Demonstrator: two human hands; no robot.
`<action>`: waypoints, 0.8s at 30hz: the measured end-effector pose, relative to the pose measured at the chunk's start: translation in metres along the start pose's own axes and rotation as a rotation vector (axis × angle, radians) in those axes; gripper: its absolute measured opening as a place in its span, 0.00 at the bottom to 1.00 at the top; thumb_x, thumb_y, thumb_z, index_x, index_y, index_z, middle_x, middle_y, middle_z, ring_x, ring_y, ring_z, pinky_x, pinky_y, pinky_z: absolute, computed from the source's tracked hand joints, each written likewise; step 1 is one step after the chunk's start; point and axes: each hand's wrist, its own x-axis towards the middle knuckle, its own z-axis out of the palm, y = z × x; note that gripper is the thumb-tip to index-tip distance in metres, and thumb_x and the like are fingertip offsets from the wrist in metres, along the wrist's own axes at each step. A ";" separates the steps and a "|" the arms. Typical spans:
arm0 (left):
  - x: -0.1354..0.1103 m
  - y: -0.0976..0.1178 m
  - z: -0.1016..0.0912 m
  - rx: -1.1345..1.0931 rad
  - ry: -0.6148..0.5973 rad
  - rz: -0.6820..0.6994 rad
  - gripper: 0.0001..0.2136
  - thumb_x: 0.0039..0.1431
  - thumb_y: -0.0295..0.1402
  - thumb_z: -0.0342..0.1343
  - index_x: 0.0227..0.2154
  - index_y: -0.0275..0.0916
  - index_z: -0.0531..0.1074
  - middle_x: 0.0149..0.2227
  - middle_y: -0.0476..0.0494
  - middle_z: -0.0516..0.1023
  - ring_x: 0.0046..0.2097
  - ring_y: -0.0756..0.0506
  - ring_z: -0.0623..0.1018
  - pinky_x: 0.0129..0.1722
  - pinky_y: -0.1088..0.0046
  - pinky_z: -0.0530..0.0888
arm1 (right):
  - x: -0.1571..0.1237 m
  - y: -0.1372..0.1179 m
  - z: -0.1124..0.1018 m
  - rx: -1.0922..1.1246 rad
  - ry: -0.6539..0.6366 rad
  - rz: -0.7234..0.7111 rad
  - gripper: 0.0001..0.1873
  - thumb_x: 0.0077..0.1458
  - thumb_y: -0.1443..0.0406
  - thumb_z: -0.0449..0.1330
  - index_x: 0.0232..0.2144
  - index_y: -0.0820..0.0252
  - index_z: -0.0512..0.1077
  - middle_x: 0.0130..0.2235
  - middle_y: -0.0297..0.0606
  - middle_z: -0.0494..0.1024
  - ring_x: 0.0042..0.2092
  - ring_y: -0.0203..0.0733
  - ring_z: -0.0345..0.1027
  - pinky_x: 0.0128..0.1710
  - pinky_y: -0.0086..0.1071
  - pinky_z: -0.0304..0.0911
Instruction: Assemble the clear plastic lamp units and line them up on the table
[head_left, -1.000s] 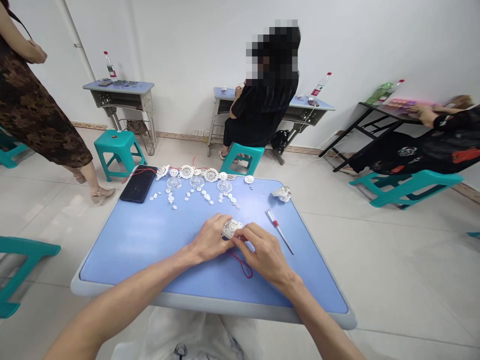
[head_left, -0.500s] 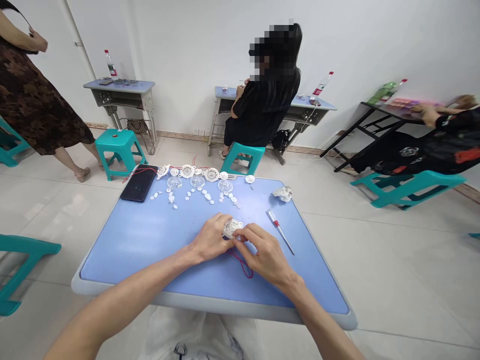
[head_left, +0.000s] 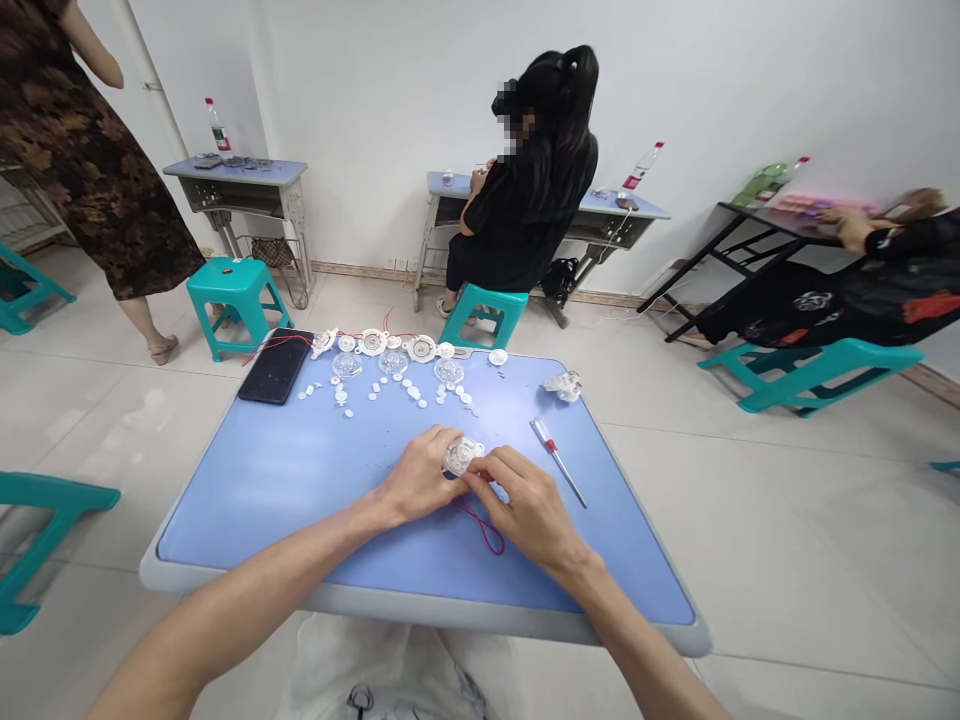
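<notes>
Here, a small white plastic housing [head_left: 463, 456] is held firmly between the left hand [head_left: 417, 480] and the right hand [head_left: 527, 503], fingers closed around it, over the middle of a blue table [head_left: 300, 510]. A thin red wire [head_left: 484, 530] trails below it, and a red-handled screwdriver [head_left: 559, 475] lies just right. Rows of small white plastic parts [head_left: 390, 365] sit farther ahead, beside a black phone [head_left: 276, 366].

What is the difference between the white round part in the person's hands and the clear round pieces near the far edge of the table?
The white round part looks solid, with moulded detail, while the clear round pieces are see-through and plainer. The white part is held between the left hand and right hand, while the clear pieces lie untouched on the blue table. Both are round and look like plastic.
</notes>
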 end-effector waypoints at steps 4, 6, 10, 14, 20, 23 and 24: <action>0.000 0.001 0.000 0.009 -0.001 0.001 0.15 0.52 0.32 0.61 0.43 0.39 0.69 0.39 0.44 0.73 0.40 0.43 0.73 0.41 0.68 0.70 | 0.001 -0.001 -0.001 0.007 -0.013 -0.016 0.09 0.64 0.69 0.51 0.34 0.57 0.69 0.30 0.37 0.73 0.33 0.40 0.67 0.32 0.33 0.63; 0.000 0.001 -0.001 0.012 -0.002 0.002 0.15 0.52 0.33 0.62 0.43 0.38 0.69 0.38 0.44 0.73 0.40 0.43 0.73 0.41 0.68 0.70 | 0.001 -0.001 -0.001 0.007 -0.017 -0.022 0.09 0.64 0.70 0.50 0.35 0.57 0.70 0.31 0.37 0.73 0.33 0.40 0.67 0.32 0.33 0.63; 0.000 0.003 -0.002 0.012 0.001 -0.002 0.16 0.52 0.33 0.62 0.44 0.38 0.69 0.38 0.44 0.73 0.40 0.43 0.73 0.41 0.68 0.70 | 0.001 -0.001 -0.001 -0.003 -0.021 -0.030 0.09 0.63 0.71 0.51 0.37 0.58 0.70 0.32 0.39 0.74 0.35 0.41 0.67 0.34 0.34 0.63; 0.000 0.002 -0.002 0.008 0.000 0.005 0.16 0.53 0.36 0.62 0.44 0.37 0.69 0.38 0.44 0.73 0.40 0.43 0.73 0.41 0.68 0.70 | 0.001 0.000 -0.001 -0.015 -0.038 -0.032 0.10 0.63 0.73 0.50 0.37 0.60 0.70 0.33 0.39 0.73 0.35 0.41 0.67 0.35 0.34 0.62; 0.000 0.002 -0.002 0.003 -0.007 -0.008 0.16 0.53 0.37 0.63 0.43 0.38 0.69 0.39 0.44 0.74 0.41 0.42 0.74 0.42 0.67 0.70 | 0.000 0.001 0.001 -0.023 -0.038 -0.011 0.11 0.64 0.72 0.47 0.36 0.58 0.69 0.32 0.39 0.73 0.35 0.41 0.65 0.34 0.34 0.62; 0.000 0.002 -0.002 0.003 -0.006 -0.008 0.16 0.53 0.37 0.63 0.43 0.38 0.69 0.39 0.44 0.74 0.40 0.43 0.74 0.41 0.67 0.70 | 0.000 0.001 0.001 -0.013 -0.036 -0.004 0.11 0.65 0.71 0.47 0.36 0.58 0.69 0.33 0.39 0.72 0.35 0.40 0.66 0.34 0.34 0.62; 0.000 0.002 -0.001 0.004 -0.004 -0.008 0.16 0.53 0.37 0.63 0.43 0.38 0.70 0.39 0.44 0.74 0.40 0.43 0.74 0.41 0.67 0.70 | 0.000 0.001 0.001 -0.007 -0.035 0.001 0.11 0.65 0.71 0.47 0.36 0.58 0.68 0.32 0.39 0.72 0.34 0.40 0.66 0.34 0.33 0.62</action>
